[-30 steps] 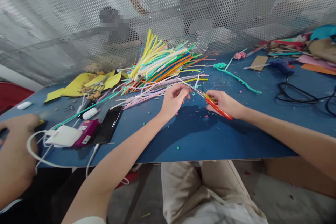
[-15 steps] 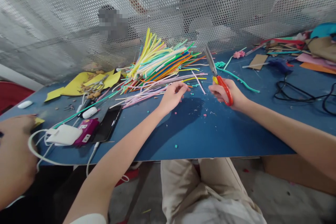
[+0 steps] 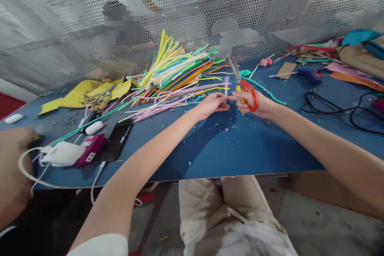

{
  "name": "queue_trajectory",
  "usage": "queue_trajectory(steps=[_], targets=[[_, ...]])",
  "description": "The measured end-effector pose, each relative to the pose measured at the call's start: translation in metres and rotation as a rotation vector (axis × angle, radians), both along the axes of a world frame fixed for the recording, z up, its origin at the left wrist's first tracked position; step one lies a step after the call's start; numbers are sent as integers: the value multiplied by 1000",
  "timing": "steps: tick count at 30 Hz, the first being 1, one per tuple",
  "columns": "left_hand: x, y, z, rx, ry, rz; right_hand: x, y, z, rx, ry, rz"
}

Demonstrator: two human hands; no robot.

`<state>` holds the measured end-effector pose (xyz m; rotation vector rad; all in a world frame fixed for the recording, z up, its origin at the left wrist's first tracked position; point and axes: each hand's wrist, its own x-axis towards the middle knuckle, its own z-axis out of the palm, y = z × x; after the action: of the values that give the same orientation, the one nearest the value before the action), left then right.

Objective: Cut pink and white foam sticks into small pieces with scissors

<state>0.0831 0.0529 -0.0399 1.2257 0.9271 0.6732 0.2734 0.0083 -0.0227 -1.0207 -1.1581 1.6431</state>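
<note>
My right hand (image 3: 260,105) is wrapped round the red and yellow handles of a pair of scissors (image 3: 251,95), whose blades point up and away and look closed. Beside it, my left hand (image 3: 211,106) has its fingertips pinched together at the lower end of a short lilac pipe cleaner (image 3: 227,85). That piece stands upright and is smeared by motion. The fingertips of both hands meet or nearly meet there. Just behind my left hand lies a large bundle of coloured pipe cleaners (image 3: 180,70), with loose lilac stems (image 3: 156,110) along its front.
A black phone (image 3: 116,141), a purple power adapter (image 3: 90,150) and white cables lie left, near another person's arm (image 3: 13,168). Yellow paper (image 3: 76,95) holds another pair of scissors. Black cable (image 3: 330,106) and a blue glue gun (image 3: 310,75) are at right. Perforated metal (image 3: 186,4) stands behind.
Both hands have come together. The short lilac pipe cleaner, which lay on the table, is now raised at my left fingertips. The scissors stay in my right hand. The view has shifted slightly.
</note>
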Motion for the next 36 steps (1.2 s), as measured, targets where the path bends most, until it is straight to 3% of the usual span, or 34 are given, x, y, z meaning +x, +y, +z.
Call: queue_trajectory(steps=[6,9,11,15,22,29,36], targets=[[5,-3,0,204,88,46,5,4,-3,-2,15,15],[-6,-7,7,280,1,138,1,0,-6,76,-21,-36],[-16,-15,14,246,-87,172,-4,-5,-7,144,-59,-86],[-35,-37,21,141,-192,114,-15,-18,-6,204,-103,-151],[-47,-53,8,190,-153,-6,-33,-30,-10,290,-141,-204],[-41,-59,6,251,-78,-101,-33,-29,-12,357,-179,-204],[-43,-62,2,184,-90,33,-30,-27,-12,426,-229,-289]])
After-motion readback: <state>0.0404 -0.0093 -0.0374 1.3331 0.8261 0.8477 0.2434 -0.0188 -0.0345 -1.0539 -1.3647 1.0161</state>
